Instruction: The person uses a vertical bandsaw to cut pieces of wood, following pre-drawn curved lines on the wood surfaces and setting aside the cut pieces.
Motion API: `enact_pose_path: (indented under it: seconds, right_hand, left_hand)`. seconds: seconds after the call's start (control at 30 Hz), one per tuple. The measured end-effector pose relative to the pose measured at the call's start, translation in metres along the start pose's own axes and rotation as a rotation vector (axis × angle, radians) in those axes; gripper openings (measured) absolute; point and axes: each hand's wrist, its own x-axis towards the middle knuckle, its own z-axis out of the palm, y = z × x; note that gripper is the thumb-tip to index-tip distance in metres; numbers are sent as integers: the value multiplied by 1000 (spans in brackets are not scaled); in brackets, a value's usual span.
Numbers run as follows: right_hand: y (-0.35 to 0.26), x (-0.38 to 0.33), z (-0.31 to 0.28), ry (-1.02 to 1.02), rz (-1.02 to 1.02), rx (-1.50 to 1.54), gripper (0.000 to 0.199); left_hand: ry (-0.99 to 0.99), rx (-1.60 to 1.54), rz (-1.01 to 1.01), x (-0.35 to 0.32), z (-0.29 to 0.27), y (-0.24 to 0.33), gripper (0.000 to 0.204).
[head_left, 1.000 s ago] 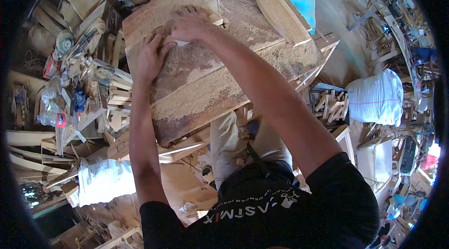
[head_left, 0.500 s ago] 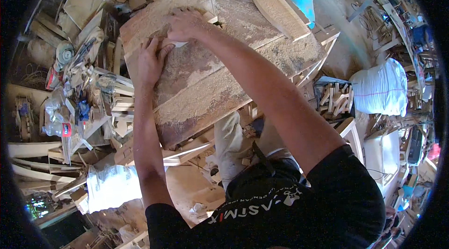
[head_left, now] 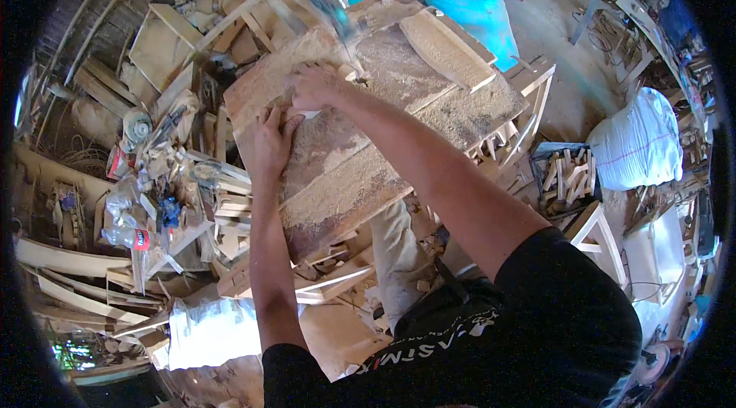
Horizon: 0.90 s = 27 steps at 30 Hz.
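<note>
In the head view, my right hand (head_left: 316, 87) presses down with bent fingers on a small pale piece of wood (head_left: 310, 113), most of it hidden under my hands. Close beside it, my left hand (head_left: 272, 138) grips the near-left end, thumb toward the right hand. Both rest on a brown wooden work table (head_left: 330, 149) strewn with sawdust. Just beyond my right hand, a thin upright saw blade (head_left: 352, 57) meets the table at a small dark opening. The blade's upper holder (head_left: 334, 15) is blurred.
A curved, dust-covered board (head_left: 445, 47) lies at the table's far right. Wood offcuts (head_left: 203, 178) pile up on the left. Blue sacks (head_left: 471, 11) stand behind the table, and a white sack (head_left: 638, 139) stands to the right. Cut pieces fill a crate (head_left: 566, 172).
The whole view has shifted, so the table and my hands appear lower and farther right. More of the saw's upper part shows. Both hands keep their hold, with little visible movement across the table.
</note>
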Motion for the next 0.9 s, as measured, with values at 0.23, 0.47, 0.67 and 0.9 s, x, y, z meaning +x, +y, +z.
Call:
enact_pose_path:
  seconds: [0.23, 0.47, 0.67, 0.9]
  right_hand:
    - [-8, -14, 3, 275, -65, -3, 72]
    - [-50, -169, 12, 553, -178, 416, 59]
    - [-2, -402, -18, 509, -22, 474, 49]
    - [54, -558, 3, 590, 427, 289, 25]
  left_hand:
    - [-41, -361, -44, 1, -22, 12, 47]
    - [160, -111, -82, -21, -7, -5, 47]
    - [351, -395, 5, -51, -12, -9, 42]
    - [501, -760, -185, -106, -72, 45, 52]
